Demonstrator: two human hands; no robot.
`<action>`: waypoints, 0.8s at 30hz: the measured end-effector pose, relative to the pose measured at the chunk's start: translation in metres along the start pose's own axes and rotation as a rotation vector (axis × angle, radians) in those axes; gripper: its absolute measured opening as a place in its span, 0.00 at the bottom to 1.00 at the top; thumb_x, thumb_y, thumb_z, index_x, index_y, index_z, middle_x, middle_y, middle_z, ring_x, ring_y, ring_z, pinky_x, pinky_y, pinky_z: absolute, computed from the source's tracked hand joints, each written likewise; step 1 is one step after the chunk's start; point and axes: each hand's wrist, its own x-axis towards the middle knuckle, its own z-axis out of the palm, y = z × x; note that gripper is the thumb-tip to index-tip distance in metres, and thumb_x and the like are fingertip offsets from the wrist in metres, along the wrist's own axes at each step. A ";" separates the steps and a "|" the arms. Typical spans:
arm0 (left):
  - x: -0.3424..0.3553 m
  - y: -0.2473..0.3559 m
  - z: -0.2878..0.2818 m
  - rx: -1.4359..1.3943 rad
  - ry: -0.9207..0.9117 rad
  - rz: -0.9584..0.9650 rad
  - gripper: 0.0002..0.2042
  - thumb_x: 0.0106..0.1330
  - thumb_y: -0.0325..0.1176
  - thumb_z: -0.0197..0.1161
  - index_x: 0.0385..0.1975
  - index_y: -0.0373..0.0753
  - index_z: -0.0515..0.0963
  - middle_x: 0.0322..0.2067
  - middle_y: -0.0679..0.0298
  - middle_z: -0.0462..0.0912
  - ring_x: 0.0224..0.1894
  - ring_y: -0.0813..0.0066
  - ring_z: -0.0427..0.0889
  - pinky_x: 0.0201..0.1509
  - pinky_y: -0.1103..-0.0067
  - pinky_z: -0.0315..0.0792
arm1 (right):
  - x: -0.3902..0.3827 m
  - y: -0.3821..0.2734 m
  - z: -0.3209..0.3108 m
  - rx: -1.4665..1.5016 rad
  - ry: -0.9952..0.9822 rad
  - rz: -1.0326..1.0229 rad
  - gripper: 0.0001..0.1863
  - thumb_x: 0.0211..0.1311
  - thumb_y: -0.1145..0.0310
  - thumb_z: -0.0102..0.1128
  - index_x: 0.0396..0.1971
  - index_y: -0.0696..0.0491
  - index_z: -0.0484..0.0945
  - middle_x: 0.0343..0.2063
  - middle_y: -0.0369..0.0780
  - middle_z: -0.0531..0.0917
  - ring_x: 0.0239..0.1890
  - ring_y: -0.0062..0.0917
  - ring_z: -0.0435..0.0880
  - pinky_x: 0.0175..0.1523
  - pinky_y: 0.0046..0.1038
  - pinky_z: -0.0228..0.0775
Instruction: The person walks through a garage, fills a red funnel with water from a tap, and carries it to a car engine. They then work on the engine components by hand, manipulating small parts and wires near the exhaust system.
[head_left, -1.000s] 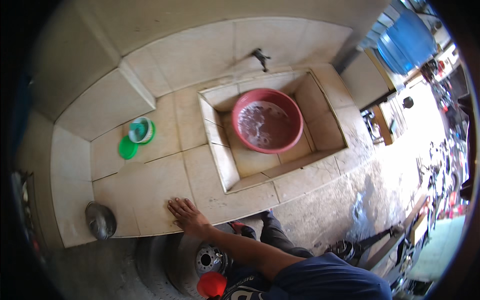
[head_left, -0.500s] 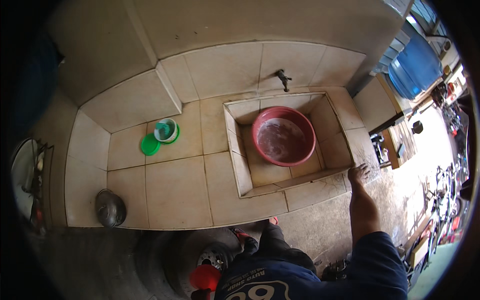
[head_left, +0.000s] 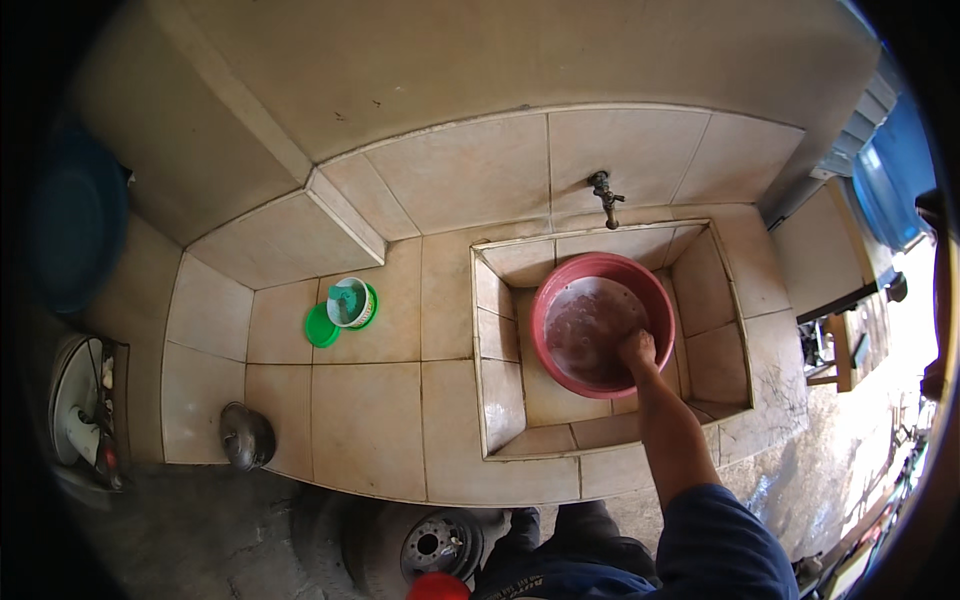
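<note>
My right hand [head_left: 638, 350] reaches into a round red plastic basin [head_left: 549, 369], at the right side of its opening. Its fingers dip into the cloudy, sudsy water [head_left: 590, 325] and are hidden there, so I cannot make out whether they grip anything. The basin stands inside a tiled sink [head_left: 500, 390], below a metal tap [head_left: 606, 198] on the wall. My left hand is out of view. A rounded red object [head_left: 438, 587] shows at the bottom edge, left of my body; what holds it up is not visible.
Left of the sink on the tiled counter [head_left: 368, 440] stand a white tub [head_left: 349, 302] with green contents and a green lid [head_left: 322, 326]. A dark metal pot-like object [head_left: 247, 436] sits at the front left. A wheel [head_left: 440, 545] lies below the counter.
My right hand has left the counter's right corner and moved left into the basin's water. The whole view has shifted, bringing the sink closer. The red object sits lower in view.
</note>
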 end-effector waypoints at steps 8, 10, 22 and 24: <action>-0.034 0.055 0.007 -0.056 0.063 -0.165 0.09 0.65 0.37 0.65 0.30 0.37 0.81 0.23 0.63 0.80 0.23 0.68 0.75 0.27 0.69 0.67 | -0.036 -0.068 -0.010 -0.070 -0.210 -0.391 0.13 0.61 0.63 0.55 0.39 0.52 0.85 0.39 0.50 0.86 0.45 0.45 0.86 0.51 0.43 0.78; -0.029 0.070 -0.002 -0.095 0.116 -0.166 0.09 0.66 0.36 0.65 0.30 0.37 0.82 0.23 0.63 0.80 0.23 0.69 0.75 0.28 0.69 0.67 | -0.006 -0.059 -0.054 0.073 0.087 -0.358 0.14 0.63 0.63 0.54 0.40 0.53 0.84 0.38 0.51 0.86 0.45 0.47 0.85 0.51 0.44 0.78; 0.084 0.299 -0.105 -0.674 0.011 0.020 0.18 0.63 0.43 0.68 0.23 0.32 0.79 0.14 0.71 0.74 0.19 0.84 0.69 0.23 0.74 0.64 | 0.087 -0.163 -0.260 0.209 0.199 -0.474 0.21 0.63 0.74 0.55 0.57 0.55 0.76 0.49 0.53 0.78 0.53 0.49 0.78 0.58 0.41 0.71; 0.139 0.356 -0.072 -0.675 -0.179 0.207 0.20 0.65 0.46 0.67 0.27 0.30 0.81 0.16 0.68 0.76 0.21 0.82 0.70 0.25 0.75 0.65 | 0.090 -0.172 -0.261 0.140 0.160 -0.515 0.20 0.62 0.78 0.53 0.54 0.54 0.78 0.48 0.53 0.78 0.52 0.49 0.78 0.57 0.42 0.72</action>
